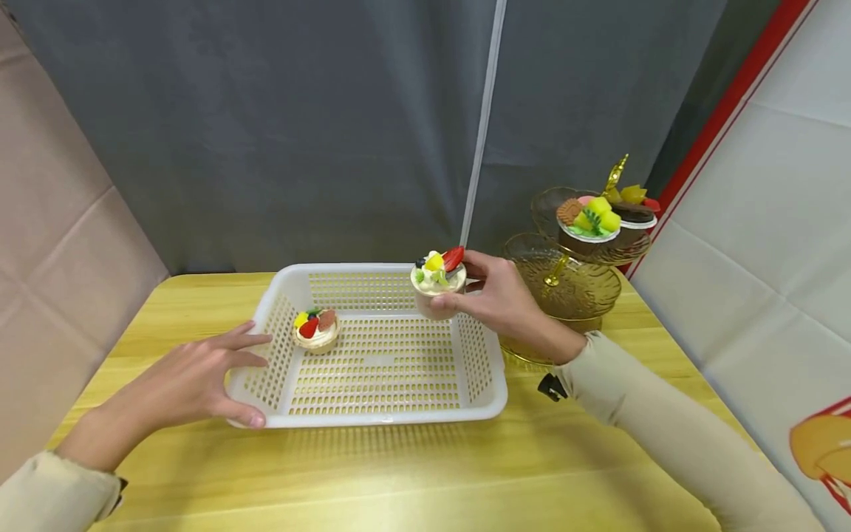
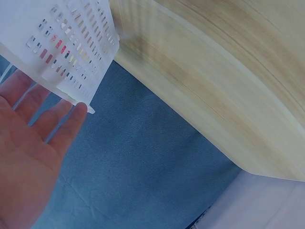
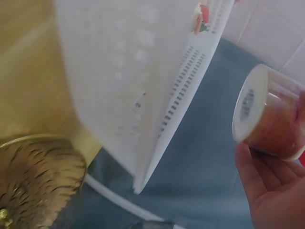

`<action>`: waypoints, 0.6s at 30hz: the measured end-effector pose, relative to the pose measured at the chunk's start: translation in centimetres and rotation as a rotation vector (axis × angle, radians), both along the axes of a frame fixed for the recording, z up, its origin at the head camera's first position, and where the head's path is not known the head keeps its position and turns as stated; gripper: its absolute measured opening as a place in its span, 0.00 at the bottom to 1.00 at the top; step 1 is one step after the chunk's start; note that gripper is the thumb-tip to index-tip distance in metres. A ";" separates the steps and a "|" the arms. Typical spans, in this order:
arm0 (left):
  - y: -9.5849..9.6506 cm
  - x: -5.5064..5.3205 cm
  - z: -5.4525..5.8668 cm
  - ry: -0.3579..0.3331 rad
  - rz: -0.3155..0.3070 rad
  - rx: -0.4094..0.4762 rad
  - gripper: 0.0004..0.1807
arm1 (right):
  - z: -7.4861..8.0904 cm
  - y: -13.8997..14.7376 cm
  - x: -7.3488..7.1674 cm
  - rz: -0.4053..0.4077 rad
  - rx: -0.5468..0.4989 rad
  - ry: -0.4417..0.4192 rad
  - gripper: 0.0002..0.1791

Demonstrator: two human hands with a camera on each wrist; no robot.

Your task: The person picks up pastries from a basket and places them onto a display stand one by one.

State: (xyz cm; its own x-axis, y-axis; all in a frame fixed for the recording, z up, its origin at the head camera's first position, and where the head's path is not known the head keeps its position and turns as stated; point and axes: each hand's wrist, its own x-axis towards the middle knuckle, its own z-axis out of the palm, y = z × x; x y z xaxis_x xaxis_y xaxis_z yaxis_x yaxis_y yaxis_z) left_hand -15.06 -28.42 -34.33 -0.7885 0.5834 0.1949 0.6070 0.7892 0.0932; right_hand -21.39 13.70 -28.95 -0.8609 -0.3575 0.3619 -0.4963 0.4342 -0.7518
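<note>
My right hand [image 1: 495, 295] pinches a dessert cup [image 1: 435, 301] between thumb and fingers, above the right back part of a white plastic basket [image 1: 375, 421]. Cream, a strawberry slice and other fruit pieces top the cup. From the right wrist view, its pale round base [image 3: 249, 107] and clear side show. My left hand [image 1: 193, 377] rests at the basket's left rim, fingers extended over it and thumb by the front corner. In the left wrist view the straight fingers [image 2: 69, 126] lie along the rim. Inside the basket, on the left, sits a fruit tart [image 1: 318, 340].
A tiered gold-tinted stand [image 1: 565, 288] rises right of the basket, close behind my right forearm. Its upper tier bears a dark cup [image 1: 588, 222] topped with fruit and a biscuit, with another dessert [image 1: 634, 214] beside it. A grey curtain [image 1: 266, 148] hangs behind the wooden table [image 1: 372, 480].
</note>
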 end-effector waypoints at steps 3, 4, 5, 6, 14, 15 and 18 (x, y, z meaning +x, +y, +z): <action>0.0 0.0 0.1 -0.001 -0.002 0.002 0.49 | -0.2 1.0 0.0 -0.028 -0.025 0.031 0.29; 0.1 0.0 0.1 -0.002 -0.004 0.002 0.49 | -0.3 1.3 0.0 -0.037 -0.032 0.035 0.29; 0.1 0.0 0.1 -0.002 -0.005 0.003 0.48 | -0.4 1.6 0.1 -0.046 -0.038 0.035 0.29; 0.1 0.0 0.1 -0.001 -0.006 0.004 0.48 | -0.5 1.9 0.1 -0.058 -0.043 0.031 0.29; 0.0 0.0 0.0 0.006 -0.015 0.011 0.48 | -1.0 4.1 0.3 -0.162 -0.072 -0.003 0.31; 0.0 0.0 0.0 0.008 -0.016 0.011 0.48 | -1.0 4.4 0.3 -0.171 -0.072 0.002 0.31; 0.1 0.0 0.1 0.009 -0.019 0.012 0.48 | -1.2 5.3 0.3 -0.196 -0.090 0.013 0.31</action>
State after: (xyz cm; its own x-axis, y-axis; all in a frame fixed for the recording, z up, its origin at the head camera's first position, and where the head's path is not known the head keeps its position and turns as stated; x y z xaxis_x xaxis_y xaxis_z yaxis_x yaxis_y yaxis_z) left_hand -15.05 -28.35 -34.27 -0.7757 0.5956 0.2089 0.6224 0.7767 0.0968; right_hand -21.06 18.96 -30.19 -0.9060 -0.1494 0.3961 -0.4186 0.4551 -0.7859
